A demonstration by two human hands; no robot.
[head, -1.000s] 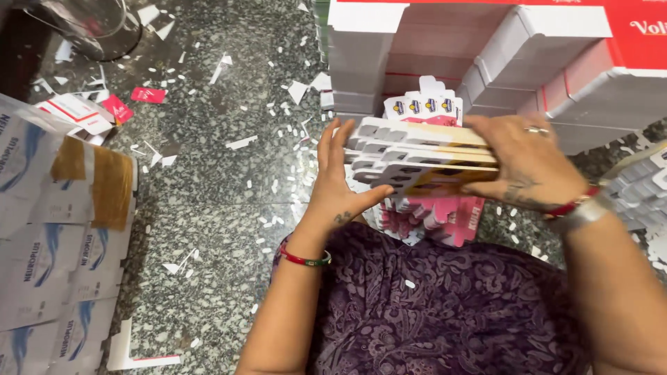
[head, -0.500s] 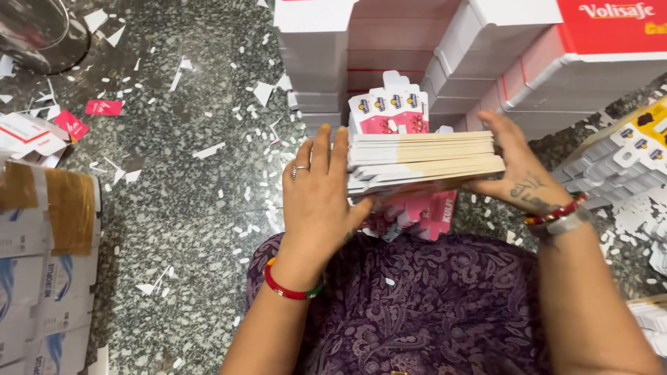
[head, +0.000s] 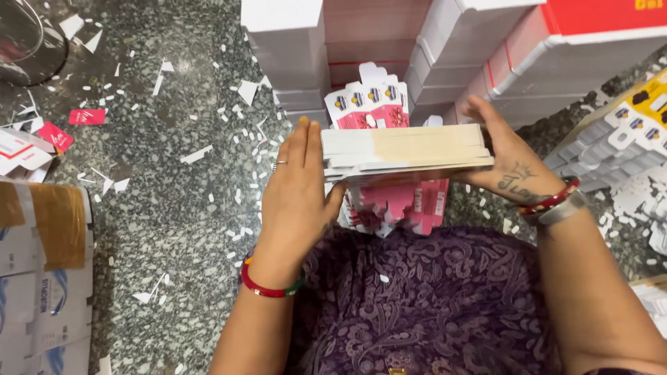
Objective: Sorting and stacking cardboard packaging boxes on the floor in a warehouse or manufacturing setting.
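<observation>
Both hands press a thick stack of flat white card blanks (head: 406,149) from its two ends, held level above my lap. My left hand (head: 295,191) lies flat against the stack's left end, fingers straight, a ring on one finger. My right hand (head: 504,160) clamps the right end, a tattoo and bangles at the wrist. Under the stack lies a pile of pink and white die-cut carton blanks (head: 396,205), and more of them (head: 368,104) stick up just beyond it.
Tall bundles of white and red flat cartons (head: 445,42) stand ahead. Another fanned pile of printed blanks (head: 618,139) lies at the right. A taped cardboard box (head: 42,271) sits at the left. Paper scraps (head: 198,153) litter the speckled stone floor (head: 174,229).
The stack has been lowered and squared up level; my left hand has straightened flat against its left end, and my right hand has slid to the right end.
</observation>
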